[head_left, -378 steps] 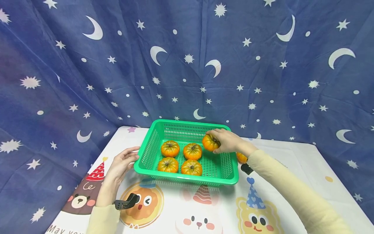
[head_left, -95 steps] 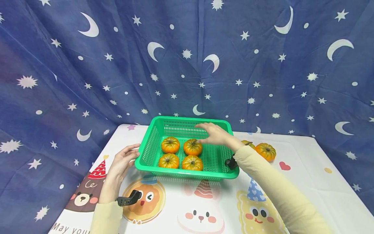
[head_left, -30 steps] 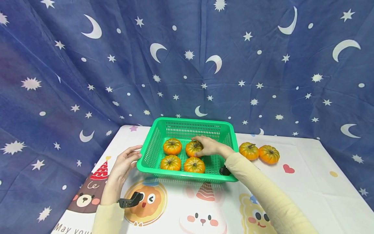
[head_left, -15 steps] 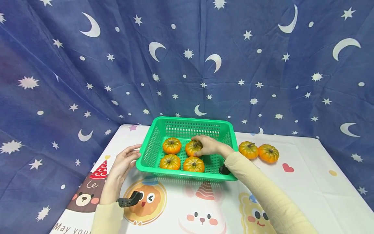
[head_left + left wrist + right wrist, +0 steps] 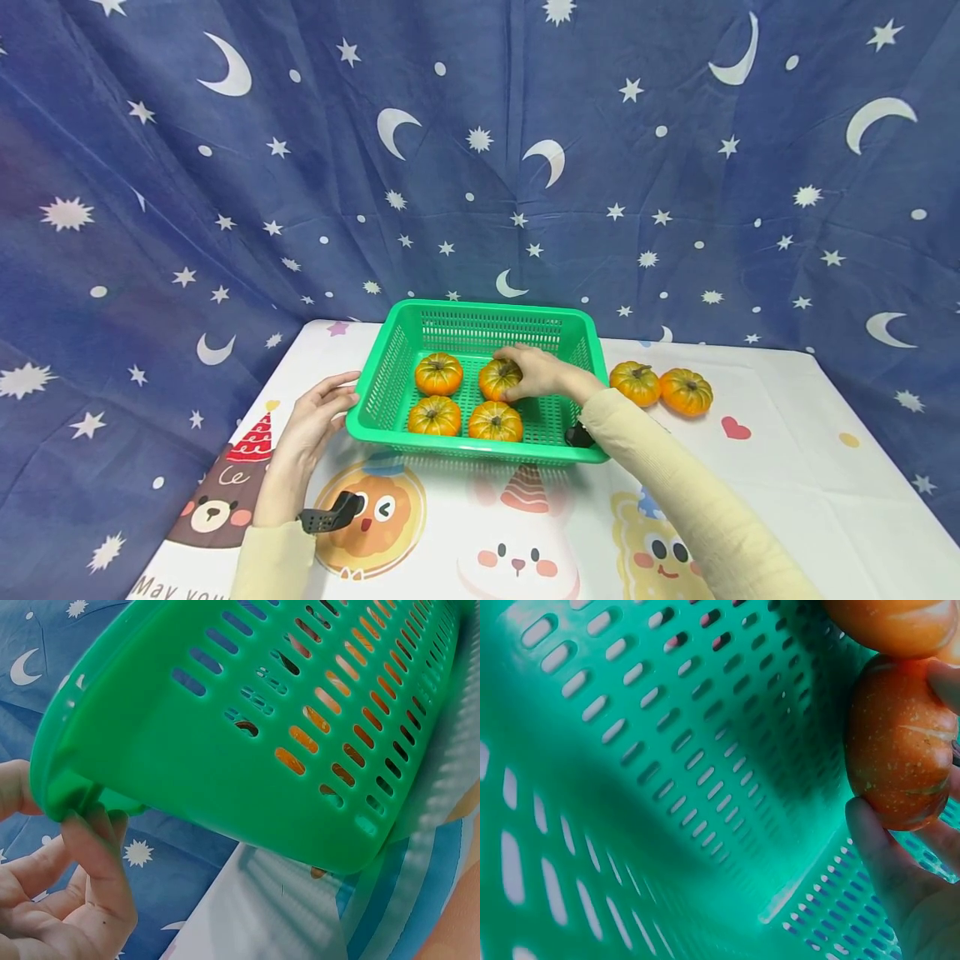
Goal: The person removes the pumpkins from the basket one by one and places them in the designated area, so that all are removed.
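A green plastic basket (image 5: 480, 448) with slotted walls stands on the table, several small orange pumpkins inside it. My left hand (image 5: 318, 421) pinches the basket's left rim between thumb and fingers, as the left wrist view shows at the rim corner. Reaching in from the right, my right hand (image 5: 536, 372) grips the back-right pumpkin (image 5: 492, 382) around its sides. In the right wrist view this pumpkin (image 5: 900, 742) sits between the thumb and fingers, against another pumpkin (image 5: 896, 626). Beside it in the basket are a back-left pumpkin (image 5: 438, 374), a front-left pumpkin (image 5: 434, 416) and a front-right pumpkin (image 5: 495, 422).
Right of the basket, two more pumpkins, one greener (image 5: 635, 384) and one more orange (image 5: 686, 392), lie side by side on the table. A white cartoon-printed cloth (image 5: 780, 467) covers the tabletop. Behind hangs a blue curtain (image 5: 480, 242) with moons and stars.
The pumpkin my right hand held earlier now lies on the table at right. That hand has since come down onto the back-right pumpkin, which has shifted slightly right. My left hand stays put.
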`<state>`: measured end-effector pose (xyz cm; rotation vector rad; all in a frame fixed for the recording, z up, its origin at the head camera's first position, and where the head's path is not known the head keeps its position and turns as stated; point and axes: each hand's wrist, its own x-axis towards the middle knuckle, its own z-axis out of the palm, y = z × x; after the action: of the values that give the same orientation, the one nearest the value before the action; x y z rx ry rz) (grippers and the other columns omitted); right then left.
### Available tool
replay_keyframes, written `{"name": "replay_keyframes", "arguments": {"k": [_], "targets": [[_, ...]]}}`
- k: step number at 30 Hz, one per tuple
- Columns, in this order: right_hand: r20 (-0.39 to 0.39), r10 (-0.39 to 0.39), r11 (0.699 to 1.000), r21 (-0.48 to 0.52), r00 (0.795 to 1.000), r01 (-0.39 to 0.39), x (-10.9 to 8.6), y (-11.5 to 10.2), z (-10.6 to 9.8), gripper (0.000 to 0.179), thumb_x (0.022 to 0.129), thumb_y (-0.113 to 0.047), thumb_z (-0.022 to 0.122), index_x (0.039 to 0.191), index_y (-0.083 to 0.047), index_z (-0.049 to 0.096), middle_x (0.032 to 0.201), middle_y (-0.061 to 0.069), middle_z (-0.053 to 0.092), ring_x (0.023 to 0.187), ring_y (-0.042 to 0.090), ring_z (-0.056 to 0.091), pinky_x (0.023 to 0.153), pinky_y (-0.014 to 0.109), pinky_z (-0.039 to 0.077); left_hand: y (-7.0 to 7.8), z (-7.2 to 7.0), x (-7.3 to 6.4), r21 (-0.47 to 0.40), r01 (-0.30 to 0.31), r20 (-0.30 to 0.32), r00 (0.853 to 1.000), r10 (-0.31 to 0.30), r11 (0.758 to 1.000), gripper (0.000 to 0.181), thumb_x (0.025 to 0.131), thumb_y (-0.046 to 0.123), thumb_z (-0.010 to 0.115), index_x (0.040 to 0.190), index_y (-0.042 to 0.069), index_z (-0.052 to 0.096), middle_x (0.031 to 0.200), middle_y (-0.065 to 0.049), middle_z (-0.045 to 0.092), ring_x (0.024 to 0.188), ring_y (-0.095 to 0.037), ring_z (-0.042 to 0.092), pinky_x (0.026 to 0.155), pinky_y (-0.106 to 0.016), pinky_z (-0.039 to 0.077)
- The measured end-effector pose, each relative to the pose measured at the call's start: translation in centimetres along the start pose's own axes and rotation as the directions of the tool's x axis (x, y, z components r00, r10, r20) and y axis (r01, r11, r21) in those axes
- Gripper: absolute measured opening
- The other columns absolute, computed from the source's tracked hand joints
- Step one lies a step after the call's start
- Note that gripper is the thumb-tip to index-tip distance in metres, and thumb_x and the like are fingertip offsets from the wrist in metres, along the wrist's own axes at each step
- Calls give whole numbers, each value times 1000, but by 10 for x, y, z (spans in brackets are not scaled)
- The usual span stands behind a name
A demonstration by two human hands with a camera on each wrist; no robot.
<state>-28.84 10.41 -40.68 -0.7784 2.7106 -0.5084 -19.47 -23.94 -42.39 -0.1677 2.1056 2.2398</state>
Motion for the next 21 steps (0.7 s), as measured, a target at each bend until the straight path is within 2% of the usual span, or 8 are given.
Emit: {"name": "replay_keyframes", "arguments": {"k": [6, 15, 21], "targets": [[-26, -21, 1000, -17, 999, 21, -7, -5, -10, 71, 79, -32, 76, 141, -14, 46, 143, 14, 46, 129, 31, 48, 105, 50, 41, 1, 0, -1, -7, 6, -9, 1000, -6, 1000, 29, 90, 2, 58, 116, 16, 62, 87, 13, 63, 84, -1, 60, 75, -22, 51], [-50, -43, 999, -22, 998, 42, -18, -13, -25, 70, 79, -31, 74, 140, -15, 46, 140, 14, 48, 123, 31, 52, 102, 51, 43, 4, 0, -2, -27, 6, -6, 1000, -6, 1000, 34, 91, 2, 58, 124, 9, 57, 88, 14, 64, 84, -1, 61, 73, -21, 51], [-66, -49, 998, -35, 997, 47, -27, -16, -33, 69, 79, -31, 75, 140, -16, 47, 138, 14, 49, 120, 31, 53, 100, 52, 44, 1, 1, -2, -18, 4, -6, 1000, -4, 1000, 32, 91, 2, 58, 121, 11, 59, 88, 14, 64, 84, -1, 61, 73, -21, 51]]}}
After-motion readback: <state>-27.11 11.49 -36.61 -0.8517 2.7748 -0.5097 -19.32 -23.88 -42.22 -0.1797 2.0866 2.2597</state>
